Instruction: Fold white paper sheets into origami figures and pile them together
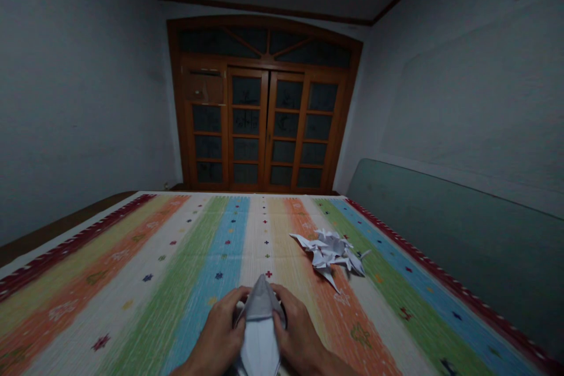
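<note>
A partly folded piece of white paper [261,343] is held up between my two hands near the front of the table, its pointed tip directed away from me. My left hand [222,329] grips its left edge, thumb on the near face and fingers curled behind. On the right edge, my right hand [298,329] pinches it the same way. Parts of the fingers are hidden behind the paper. Farther off to the right, several folded white paper figures [330,255] lie in a loose pile.
A striped, colourful tablecloth [176,282] covers the table. Along the right side runs a pale green padded backrest or board [440,229]. Wooden doors with glass panes [267,129] stand beyond the far edge, between plain walls.
</note>
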A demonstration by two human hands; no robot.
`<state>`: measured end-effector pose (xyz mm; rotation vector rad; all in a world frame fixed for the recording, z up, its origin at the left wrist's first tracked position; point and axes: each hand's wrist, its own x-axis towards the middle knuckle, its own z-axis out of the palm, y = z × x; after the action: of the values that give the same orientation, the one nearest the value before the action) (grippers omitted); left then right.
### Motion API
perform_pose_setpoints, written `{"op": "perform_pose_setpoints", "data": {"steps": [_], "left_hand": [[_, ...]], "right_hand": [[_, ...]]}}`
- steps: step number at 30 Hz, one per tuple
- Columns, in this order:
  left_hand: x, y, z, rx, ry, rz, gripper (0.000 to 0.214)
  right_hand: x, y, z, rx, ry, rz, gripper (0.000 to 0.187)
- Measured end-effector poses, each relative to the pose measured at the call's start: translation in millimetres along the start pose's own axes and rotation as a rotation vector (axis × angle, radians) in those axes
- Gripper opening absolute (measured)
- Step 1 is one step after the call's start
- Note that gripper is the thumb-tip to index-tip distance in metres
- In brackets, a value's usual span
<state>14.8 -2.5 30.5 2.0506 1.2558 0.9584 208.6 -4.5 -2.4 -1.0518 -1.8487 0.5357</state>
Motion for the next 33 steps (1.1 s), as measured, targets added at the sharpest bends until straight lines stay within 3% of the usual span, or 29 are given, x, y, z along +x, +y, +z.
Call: {"op": "perform_pose_setpoints", "data": {"steps": [6,9,17,22,26,29,33], "left_hand": [[1.5,-6.6,-3.6,-0.249,0.007,-0.089,0.047],[1.4,-11.4,-3.0,-0.291,-0.007,-0.105,0.047],[2.1,-17.8,3.3,-0.117,-0.057,-0.098,0.059],[-0.4,-25.1,5.7,0.021,-0.036,-0.081,0.068],[-1.6,-35.4,9.1,0.086,-0.034,-0.052,0.051],[-1.1,-40.0,10.6,0.173,-0.037,-0.01,0.03],[-0.9,-33.0,7.9,0.284,-0.061,0.071,0.007]], "right_hand": [[-7.4,8.9,6.2,0.011,0.101,0.024,0.061],[-9.8,8.1,6.5,0.037,0.085,0.051,0.066],[-7.1,3.3,2.3,0.126,0.04,0.053,0.054],[-9.5,11.0,3.9,0.112,0.001,0.083,0.073],[-10.1,19.0,3.3,0.049,-0.054,0.132,0.085],[-7.7,22.4,0.2,-0.041,-0.097,0.144,0.068],[-1.2,18.8,-6.1,-0.149,-0.173,0.095,0.027]]}}
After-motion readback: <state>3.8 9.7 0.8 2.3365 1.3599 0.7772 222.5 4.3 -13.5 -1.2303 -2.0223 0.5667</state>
